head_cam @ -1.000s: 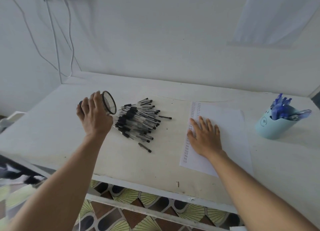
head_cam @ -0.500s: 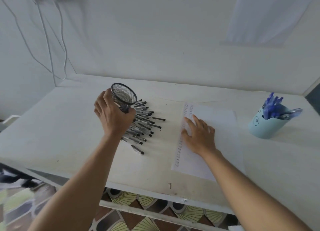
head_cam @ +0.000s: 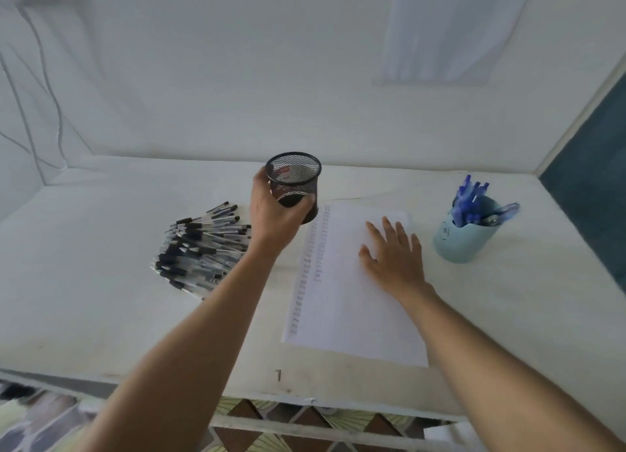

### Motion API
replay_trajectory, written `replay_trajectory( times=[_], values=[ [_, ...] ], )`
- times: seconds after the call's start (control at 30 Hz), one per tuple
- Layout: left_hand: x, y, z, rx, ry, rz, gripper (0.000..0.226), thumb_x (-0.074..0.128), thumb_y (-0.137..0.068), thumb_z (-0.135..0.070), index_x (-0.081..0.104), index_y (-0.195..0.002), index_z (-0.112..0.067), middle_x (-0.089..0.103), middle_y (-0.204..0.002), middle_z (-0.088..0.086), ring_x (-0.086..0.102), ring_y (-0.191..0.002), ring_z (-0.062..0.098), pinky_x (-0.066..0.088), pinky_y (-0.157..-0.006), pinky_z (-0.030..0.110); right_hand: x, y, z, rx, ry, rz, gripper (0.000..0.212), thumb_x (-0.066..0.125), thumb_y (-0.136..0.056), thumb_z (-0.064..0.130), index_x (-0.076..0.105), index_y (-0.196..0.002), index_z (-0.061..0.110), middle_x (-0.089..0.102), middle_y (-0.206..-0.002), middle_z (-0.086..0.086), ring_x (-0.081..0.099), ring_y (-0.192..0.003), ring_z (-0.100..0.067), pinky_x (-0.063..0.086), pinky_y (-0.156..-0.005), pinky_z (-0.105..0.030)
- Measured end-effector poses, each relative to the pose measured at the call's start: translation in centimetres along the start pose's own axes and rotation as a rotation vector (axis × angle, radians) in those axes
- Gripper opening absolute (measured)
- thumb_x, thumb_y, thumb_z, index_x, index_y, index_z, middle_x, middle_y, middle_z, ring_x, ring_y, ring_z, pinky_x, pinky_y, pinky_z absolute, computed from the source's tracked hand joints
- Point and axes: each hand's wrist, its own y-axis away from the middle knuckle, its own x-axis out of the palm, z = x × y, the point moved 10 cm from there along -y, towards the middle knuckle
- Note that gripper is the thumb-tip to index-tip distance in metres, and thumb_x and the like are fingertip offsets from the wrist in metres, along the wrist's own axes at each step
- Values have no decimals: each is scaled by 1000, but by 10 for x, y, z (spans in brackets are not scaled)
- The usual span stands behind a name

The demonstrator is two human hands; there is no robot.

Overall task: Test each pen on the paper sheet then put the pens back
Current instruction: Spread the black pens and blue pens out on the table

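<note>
The left hand (head_cam: pixel 277 214) has its fingers (head_cam: pixel 261 184) wrapped round the mesh cup (head_cam: pixel 294 177), upright at the sheet's (head_cam: pixel 345 309) far left corner; I cannot tell whether its base touches down. Set on the sheet's edge, it could tip. The right hand (head_cam: pixel 396 258) lies flat on the sheet, fingers straight. Pens (head_cam: pixel 203 248) heaped left of the sheet could roll. The white surface (head_cam: pixel 84 265) bears a blue holder (head_cam: pixel 460 241) right of the sheet. The walls (head_cam: pixel 237 79) are white and the floor (head_cam: pixel 271 441) patterned.
</note>
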Motion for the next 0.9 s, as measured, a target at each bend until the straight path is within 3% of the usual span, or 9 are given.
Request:
replay_trajectory(
  times=[0.13,0.33,0.5,0.67,0.8,0.9],
  values=[
    [41,-14,8,-53,11,42,78,80,-70,-39,39,-134,-26,51,-115,-17,50,-122,16,41,-106,40,6,-1,-9,-41,77,62,62,22,-103,56,5,-159,37,-4,-168,4,-7,-154,-20,-4,-123,-48],
    [83,-38,16,-137,38,81,77,82,-75,-27,36,-137,-17,58,-123,1,55,-111,16,45,-93,28,7,-5,-10,-78,106,43,62,23,-102,57,6,-159,38,-3,-168,5,-6,-154,-20,-9,-121,-51],
    [104,-51,18,-120,-55,98,79,83,-76,-26,37,-138,-9,52,-130,6,53,-115,17,42,-95,25,7,-7,-11,-87,74,39,63,25,-101,58,8,-158,38,-3,-168,5,-7,-154,-20,-8,-122,-51],
    [114,-53,32,-171,-93,116,79,82,-76,-31,37,-139,-14,57,-129,5,54,-118,21,46,-101,37,6,-7,-11,-89,40,26,62,25,-102,56,10,-158,38,-2,-168,4,-6,-154,-22,-8,-122,-51],
    [114,-51,37,-202,-102,117,79,83,-74,-31,40,-138,-15,59,-130,4,55,-121,21,46,-103,39,6,-8,-12,-90,27,22,61,26,-102,56,11,-158,38,-1,-168,4,-6,-154,-21,-8,-122,-51],
    [113,-44,38,-236,-124,126,92,84,-75,-29,31,-148,-10,45,-146,8,43,-136,24,37,-113,37,7,-10,-13,-89,0,44,60,27,-102,55,12,-158,38,-1,-168,5,-6,-154,-20,-9,-122,-50]
  ],
)
